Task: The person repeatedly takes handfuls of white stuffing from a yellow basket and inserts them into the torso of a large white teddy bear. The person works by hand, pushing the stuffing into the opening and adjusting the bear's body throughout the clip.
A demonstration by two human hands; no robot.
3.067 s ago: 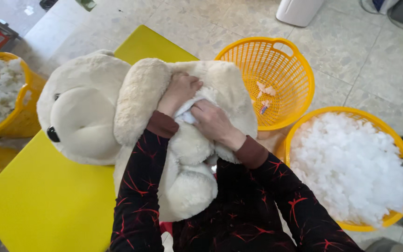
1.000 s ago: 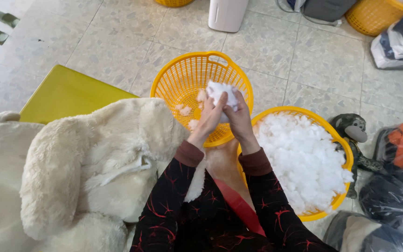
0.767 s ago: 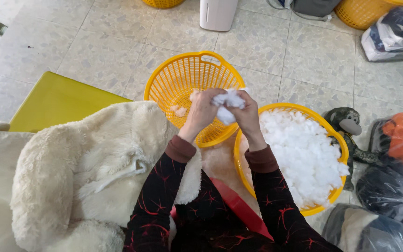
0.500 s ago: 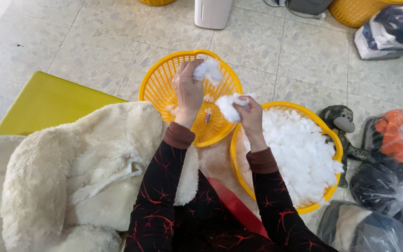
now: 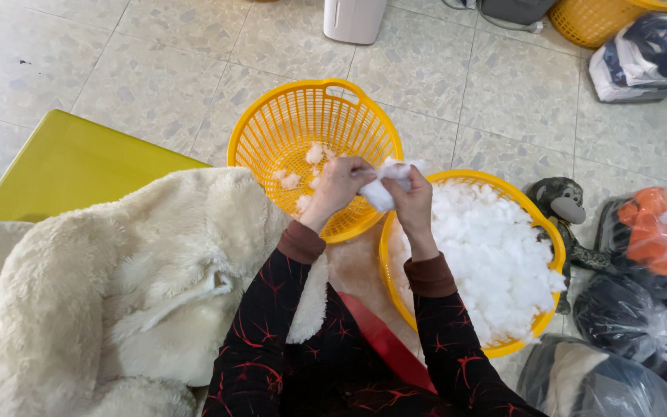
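Observation:
My left hand (image 5: 339,188) and my right hand (image 5: 411,201) meet over the gap between two yellow baskets, both pinching one clump of white stuffing (image 5: 385,184). The far basket (image 5: 272,116) holds a few small tufts. The near right basket (image 5: 550,255) is full of white stuffing (image 5: 488,255). A large cream plush toy (image 5: 117,293) lies slack on the yellow table (image 5: 71,158) at my left, below my left forearm.
A small grey monkey toy (image 5: 561,205) sits by the full basket. Plastic bags with clothes or toys (image 5: 650,255) lie at the right. A white bin (image 5: 355,17) and another yellow basket (image 5: 592,19) stand at the far edge on the tiled floor.
My hands left the plush toy with a clump of stuffing and moved over the baskets. My left hand reached over the far basket, then returned to the clump at my right hand.

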